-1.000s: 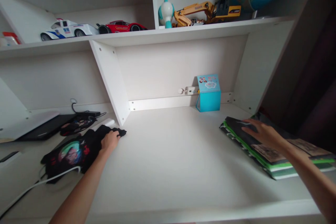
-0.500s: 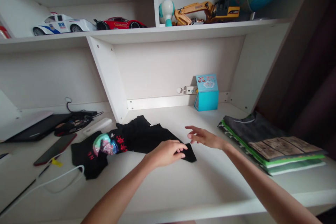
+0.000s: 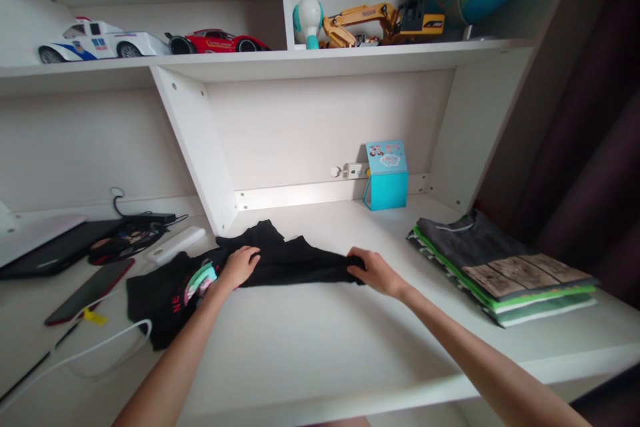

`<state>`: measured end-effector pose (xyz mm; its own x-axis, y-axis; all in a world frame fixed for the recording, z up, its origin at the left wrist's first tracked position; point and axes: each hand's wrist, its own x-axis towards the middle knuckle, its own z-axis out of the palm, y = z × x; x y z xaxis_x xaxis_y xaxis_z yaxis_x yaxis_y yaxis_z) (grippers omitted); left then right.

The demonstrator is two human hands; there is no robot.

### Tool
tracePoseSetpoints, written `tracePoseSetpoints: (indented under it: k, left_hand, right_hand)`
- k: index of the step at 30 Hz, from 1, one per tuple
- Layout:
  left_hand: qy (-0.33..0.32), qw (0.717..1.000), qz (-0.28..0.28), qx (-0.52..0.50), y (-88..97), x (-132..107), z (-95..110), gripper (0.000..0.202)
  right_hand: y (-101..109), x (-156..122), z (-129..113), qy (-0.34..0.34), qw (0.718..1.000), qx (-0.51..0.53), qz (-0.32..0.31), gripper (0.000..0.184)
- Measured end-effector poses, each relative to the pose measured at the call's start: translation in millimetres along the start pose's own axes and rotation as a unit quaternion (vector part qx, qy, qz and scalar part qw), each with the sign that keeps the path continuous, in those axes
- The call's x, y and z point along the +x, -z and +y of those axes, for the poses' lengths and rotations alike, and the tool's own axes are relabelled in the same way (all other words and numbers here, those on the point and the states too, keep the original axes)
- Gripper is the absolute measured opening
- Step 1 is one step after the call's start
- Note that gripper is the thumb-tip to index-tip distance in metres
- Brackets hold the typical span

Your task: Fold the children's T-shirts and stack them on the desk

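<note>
A black T-shirt (image 3: pixel 295 261) with a colourful print (image 3: pixel 200 282) lies spread and rumpled on the white desk (image 3: pixel 300 347). My left hand (image 3: pixel 239 267) grips the fabric near the middle of the shirt, just right of the print. My right hand (image 3: pixel 375 272) pinches the shirt's right end between thumb and fingers. The shirt's lower edge is partly folded over, and part of the print is hidden behind my left wrist.
Folded clothes (image 3: pixel 500 270) stand stacked on the right. On the left lie a laptop (image 3: pixel 45 250), a phone (image 3: pixel 90 291), a white power bank (image 3: pixel 176 244) and a white cable (image 3: pixel 100 347). A blue desk calendar (image 3: pixel 387 177) stands against the back panel, below a shelf of toys.
The shirt has gone from a bunched heap to lying spread out. My right hand has closed on its right end, and my left hand has moved left onto the fabric.
</note>
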<state>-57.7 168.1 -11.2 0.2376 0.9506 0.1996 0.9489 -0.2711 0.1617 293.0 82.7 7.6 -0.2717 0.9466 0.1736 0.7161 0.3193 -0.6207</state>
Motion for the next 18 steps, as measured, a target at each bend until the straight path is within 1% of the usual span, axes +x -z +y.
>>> tracePoseSetpoints:
  k: [2,4,5,6,7,8,9,10,11,12,13,14,15,16,17,18]
  left_hand:
    - [0.047,0.998,-0.003,0.042,3.0,-4.3,-28.5,0.033]
    - [0.096,0.993,-0.006,0.072,7.1,-8.4,-52.0,0.034]
    - [0.121,0.989,-0.007,0.079,9.3,-9.2,-60.0,0.034]
    - [0.142,0.987,-0.009,0.080,11.7,-8.8,-64.2,0.034]
    - [0.157,0.984,-0.011,0.080,14.5,-6.9,-63.6,0.034]
    - [0.160,0.984,-0.009,0.073,18.0,-3.9,-57.4,0.034]
    - [0.146,0.988,-0.002,0.049,22.5,-0.4,-44.9,0.035]
    - [0.113,0.994,0.009,0.004,28.1,3.2,-26.3,0.037]
    - [0.065,0.996,0.018,-0.058,35.1,5.9,-2.1,0.039]
    - [0.001,0.988,0.029,-0.153,43.3,7.5,26.5,0.042]
    - [-0.068,0.968,0.019,-0.242,52.3,7.5,57.9,0.047]
    - [-0.133,0.939,-0.002,-0.316,61.9,6.2,90.2,0.052]
    - [-0.193,0.904,-0.032,-0.380,71.2,3.9,121.2,0.058]
    - [-0.243,0.862,-0.058,-0.441,79.9,1.2,149.2,0.064]
    - [-0.277,0.817,-0.075,-0.499,87.4,-1.5,172.7,0.068]
    - [-0.293,0.781,-0.092,-0.544,93.6,-3.7,191.0,0.066]
  right_hand:
    - [31.0,7.4,-2.3,0.019,0.992,0.049,0.114,0.015]
    - [67.0,10.3,-7.0,0.055,0.963,0.117,0.235,0.018]
    - [84.1,9.6,-11.1,0.075,0.946,0.146,0.280,0.018]
    - [99.2,7.5,-16.7,0.095,0.931,0.169,0.311,0.018]
    - [111.7,4.4,-23.7,0.115,0.921,0.183,0.326,0.017]
    - [121.0,0.8,-31.9,0.131,0.918,0.188,0.323,0.016]
    - [127.0,-2.8,-41.2,0.145,0.924,0.185,0.303,0.014]
    - [130.1,-5.7,-51.1,0.156,0.935,0.176,0.267,0.013]
    - [130.7,-7.7,-61.2,0.170,0.947,0.163,0.217,0.011]
    - [129.5,-8.6,-71.0,0.187,0.958,0.148,0.161,0.011]
    - [127.4,-8.4,-80.2,0.208,0.964,0.133,0.103,0.010]
    - [125.2,-7.4,-88.3,0.230,0.964,0.119,0.053,0.011]
    - [123.5,-6.0,-95.0,0.252,0.961,0.109,0.016,0.012]
    - [123.0,-4.7,-100.1,0.271,0.957,0.104,-0.006,0.013]
    - [123.7,-3.8,-103.6,0.287,0.953,0.101,-0.014,0.014]
    - [125.8,-3.8,-105.6,0.293,0.951,0.099,-0.007,0.014]
